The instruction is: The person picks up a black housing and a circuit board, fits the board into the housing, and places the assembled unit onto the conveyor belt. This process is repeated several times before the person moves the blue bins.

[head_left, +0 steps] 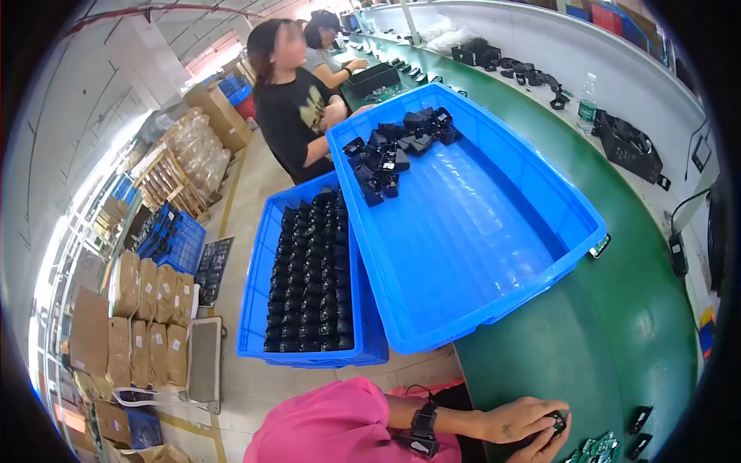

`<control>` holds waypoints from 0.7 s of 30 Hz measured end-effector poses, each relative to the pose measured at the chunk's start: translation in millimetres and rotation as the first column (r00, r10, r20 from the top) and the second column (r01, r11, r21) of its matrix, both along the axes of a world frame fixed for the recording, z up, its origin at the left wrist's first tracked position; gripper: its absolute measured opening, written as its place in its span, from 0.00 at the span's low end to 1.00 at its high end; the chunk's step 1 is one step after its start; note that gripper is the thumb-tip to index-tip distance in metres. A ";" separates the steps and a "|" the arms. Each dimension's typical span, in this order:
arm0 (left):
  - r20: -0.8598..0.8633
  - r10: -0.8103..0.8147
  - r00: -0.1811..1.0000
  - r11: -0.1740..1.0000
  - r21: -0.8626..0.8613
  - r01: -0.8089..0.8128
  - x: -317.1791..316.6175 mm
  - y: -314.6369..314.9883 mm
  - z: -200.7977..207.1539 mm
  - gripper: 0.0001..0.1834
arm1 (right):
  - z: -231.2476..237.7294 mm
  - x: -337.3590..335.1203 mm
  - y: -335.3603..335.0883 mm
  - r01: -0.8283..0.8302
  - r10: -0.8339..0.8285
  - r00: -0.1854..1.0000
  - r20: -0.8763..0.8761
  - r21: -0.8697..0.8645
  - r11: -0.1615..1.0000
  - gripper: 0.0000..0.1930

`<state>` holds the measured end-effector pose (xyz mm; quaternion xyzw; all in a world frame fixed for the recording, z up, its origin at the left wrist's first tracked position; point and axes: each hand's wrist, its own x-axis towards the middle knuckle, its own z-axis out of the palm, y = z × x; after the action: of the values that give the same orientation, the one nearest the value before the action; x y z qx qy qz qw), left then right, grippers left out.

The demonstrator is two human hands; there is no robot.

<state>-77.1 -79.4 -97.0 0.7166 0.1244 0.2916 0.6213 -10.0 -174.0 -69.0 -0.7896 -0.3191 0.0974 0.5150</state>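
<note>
At the lower right, over the green bench (525, 347), my left hand (515, 420) closes its fingers around a small black part (556, 421). Fingers of my right hand (546, 446) press against the same part from below; the rest of that hand is cut off by the lower edge. Much of the part is covered by fingers, so its exact kind is unclear. Beside my hands lies a pile of green circuit boards (596, 449). Two black housings (640, 419) rest just right of the boards.
A tilted blue bin (494, 312) holds loose black housings (382, 158) at its far end. Left of it, another blue bin (255, 293) carries rows of black housings (309, 270). Two people (289, 108) are farther along the bench. A bottle (588, 104) stands by the wall.
</note>
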 end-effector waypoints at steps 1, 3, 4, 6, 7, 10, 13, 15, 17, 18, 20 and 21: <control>-0.019 0.003 1.000 1.000 -0.014 -0.003 -3.3 3.5 1.3 0.18 | 6.8 -3.3 3.4 -0.023 0.022 0.999 -0.040 -0.031 0.999 0.26; -0.098 -0.065 0.993 0.989 -0.138 0.051 -7.2 5.3 1.9 0.17 | 7.7 -5.4 3.5 -0.037 0.036 0.999 -0.030 -0.041 0.998 0.26; -0.084 -0.092 0.992 0.986 -0.149 0.079 -6.1 10.8 4.0 0.17 | 6.6 -5.4 3.3 -0.051 0.050 0.998 -0.032 -0.051 0.997 0.26; -0.263 -0.169 0.950 0.915 -0.401 0.052 0.1 15.0 -0.4 0.17 | 4.4 -4.2 3.5 -0.077 0.078 0.996 -0.047 0.030 0.997 0.22; -0.124 0.066 0.990 0.972 -0.218 -0.093 2.8 8.2 -7.6 0.16 | -11.2 -0.9 3.6 -0.221 0.259 0.954 -0.154 0.227 0.949 0.33; -0.223 -0.003 0.975 0.947 -0.313 -0.068 -11.6 33.1 7.0 0.14 | 3.7 6.3 6.3 -0.263 0.256 0.961 -0.108 -0.046 0.964 0.43; -0.306 0.037 0.951 0.959 -0.258 -0.120 -17.0 47.8 -2.5 0.13 | 3.9 6.2 16.1 -0.324 0.325 0.946 0.006 -0.062 0.944 0.44; -0.316 -0.033 0.948 0.944 -0.321 -0.074 -11.8 50.2 -7.7 0.14 | 1.0 9.4 14.2 -0.285 0.285 0.958 -0.005 -0.038 0.958 0.42; -0.305 -0.053 0.951 0.930 -0.362 -0.064 -5.7 47.3 -1.7 0.18 | -2.1 13.3 5.2 -0.246 0.246 0.969 -0.017 -0.035 0.969 0.42; -0.302 -0.072 0.951 0.930 -0.365 -0.046 -1.7 45.6 7.7 0.18 | -4.3 15.9 1.0 -0.228 0.226 0.972 -0.056 -0.037 0.973 0.41; -0.425 -0.226 0.876 0.839 -0.542 -0.047 -0.2 45.7 29.1 0.21 | -6.2 15.7 -4.3 -0.215 0.211 0.973 -0.097 -0.027 0.976 0.40; -0.377 -0.311 0.873 0.803 -0.595 0.030 -2.1 50.1 19.4 0.24 | -6.3 15.3 -5.4 -0.208 0.205 0.971 -0.124 -0.007 0.978 0.39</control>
<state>-79.2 -29.3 -77.6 0.5532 0.2814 0.0052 0.7841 5.3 -179.5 -75.3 -0.7499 -0.3665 0.2018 0.5125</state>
